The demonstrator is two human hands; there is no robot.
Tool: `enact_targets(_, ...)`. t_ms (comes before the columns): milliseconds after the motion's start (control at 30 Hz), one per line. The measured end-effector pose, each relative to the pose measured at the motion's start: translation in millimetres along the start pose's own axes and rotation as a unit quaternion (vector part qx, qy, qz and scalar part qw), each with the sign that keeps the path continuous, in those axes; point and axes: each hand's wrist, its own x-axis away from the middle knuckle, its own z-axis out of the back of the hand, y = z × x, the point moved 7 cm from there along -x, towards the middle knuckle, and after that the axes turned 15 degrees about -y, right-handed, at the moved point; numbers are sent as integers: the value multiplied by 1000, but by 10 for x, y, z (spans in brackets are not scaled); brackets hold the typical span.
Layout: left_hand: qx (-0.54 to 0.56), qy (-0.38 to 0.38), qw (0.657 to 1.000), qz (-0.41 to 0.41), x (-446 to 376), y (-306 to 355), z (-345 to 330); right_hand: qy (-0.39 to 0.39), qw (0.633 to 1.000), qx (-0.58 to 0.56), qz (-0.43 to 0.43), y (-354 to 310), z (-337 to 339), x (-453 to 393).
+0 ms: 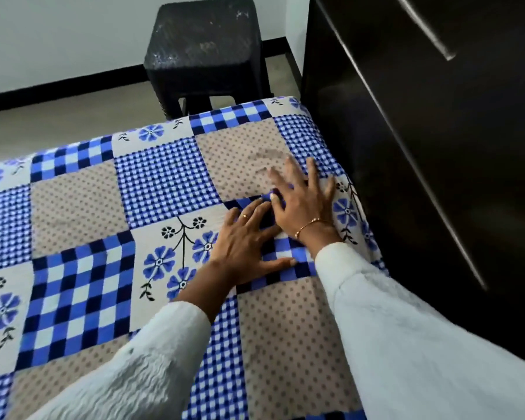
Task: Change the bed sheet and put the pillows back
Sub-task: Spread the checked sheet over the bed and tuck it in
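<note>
There are no words, numbers, labels or signs to read here. The blue, white and beige patchwork bed sheet (152, 207) has only flowers, checks and dots on it.

Counts: 1 bed sheet (152, 189), patchwork blue/beige, spread over the bed. 2 hands on it: 1 left hand (246, 241), 1 right hand (303, 201). 2 white sleeves. 1 ring (244, 215) on left hand, 1 bangle (311, 224) on right wrist. 1 black stool (205, 47). 1 dark wardrobe (431, 147) w/ 1 metal handle (425, 25).
</note>
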Motion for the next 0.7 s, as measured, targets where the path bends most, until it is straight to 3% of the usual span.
enact_targets(267, -2, -53, 997, 56, -344, 122, -74, -33, 976, -162, -139, 583, 4, -311)
enact_targets(467, -16, -42, 997, 62, -344, 144, -96, -33, 978, -141, -151, 567, 19, -302)
enact_targets(533, 1, -5, 998, 56, -303, 168, -81, 6, 981, -95, -167, 513, 91, -238)
enact_targets(633, 29, 55, 997, 42, -280, 172, -38, 124, 990, -55, -45, 153, 290, -230)
enact_targets(700, 38, 75, 996, 35, -287, 170, -43, 120, 986, -61, 95, -186, 335, -286)
